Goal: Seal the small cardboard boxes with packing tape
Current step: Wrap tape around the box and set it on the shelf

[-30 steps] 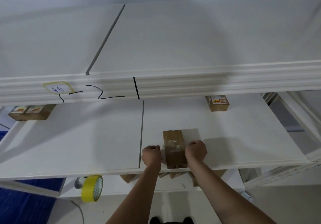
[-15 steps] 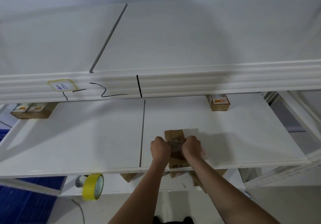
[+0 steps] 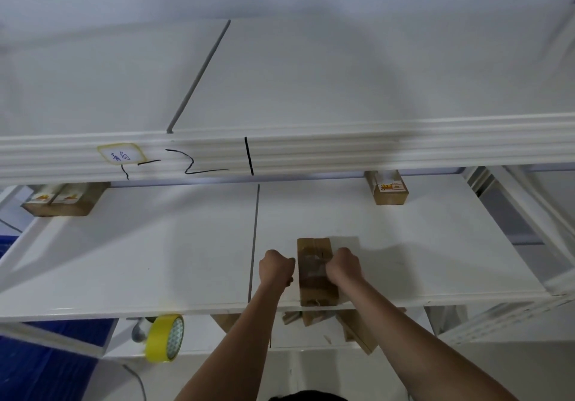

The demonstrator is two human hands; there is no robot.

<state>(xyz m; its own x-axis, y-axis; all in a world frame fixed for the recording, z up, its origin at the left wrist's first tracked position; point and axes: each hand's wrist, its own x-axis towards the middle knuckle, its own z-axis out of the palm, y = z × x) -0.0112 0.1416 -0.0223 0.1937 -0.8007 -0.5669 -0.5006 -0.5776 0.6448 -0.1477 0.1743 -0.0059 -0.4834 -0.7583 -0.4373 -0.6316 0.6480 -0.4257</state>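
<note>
Sealing underway: small brown cardboard box (image 3: 315,271) on white shelf (image 3: 155,260), clear tape across top; left hand (image 3: 276,268) clenched beside it, right hand (image 3: 343,266) fingers curled at tape; ends apparently untaped.

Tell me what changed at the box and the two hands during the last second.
Half a second ago both hands met over the cardboard box; now the left hand has drawn back to its left side, fist curled, and the right hand to its right edge. The box and the yellow tape roll stayed put.
</note>
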